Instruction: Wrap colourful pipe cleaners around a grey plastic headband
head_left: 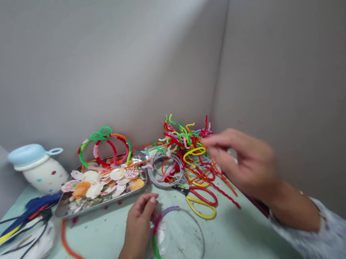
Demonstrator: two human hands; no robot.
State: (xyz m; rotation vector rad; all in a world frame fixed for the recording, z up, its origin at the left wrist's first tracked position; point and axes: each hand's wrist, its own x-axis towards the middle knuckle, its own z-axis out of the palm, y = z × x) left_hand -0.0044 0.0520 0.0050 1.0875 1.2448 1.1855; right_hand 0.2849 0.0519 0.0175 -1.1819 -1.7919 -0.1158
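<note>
Curled at the upper left of a wire hoop (155, 244), my left hand (140, 215) has thumb and fingers closed at its rim; the exact grip is partly hidden. Purple, red, green and yellow fuzzy pipe cleaner covers the hoop's left side, while its right side is bare grey wire. My right hand (246, 159), slightly blurred, is raised at the right edge of a heap of coloured pipe cleaners (183, 134). Its thumb and forefinger are pinched together, and what lies between them cannot be made out. Scissors (204, 203) with red and yellow handles lie below the heap.
A metal tray (106, 206) holds seashells (92, 183), with decorated hoops (128, 147) standing behind them. Coiled grey wire (168, 182) sits beside it. At left are a white jar (45, 176) with a blue lid, dark cables (17, 246) and an orange strip (70, 246). Grey walls enclose the table.
</note>
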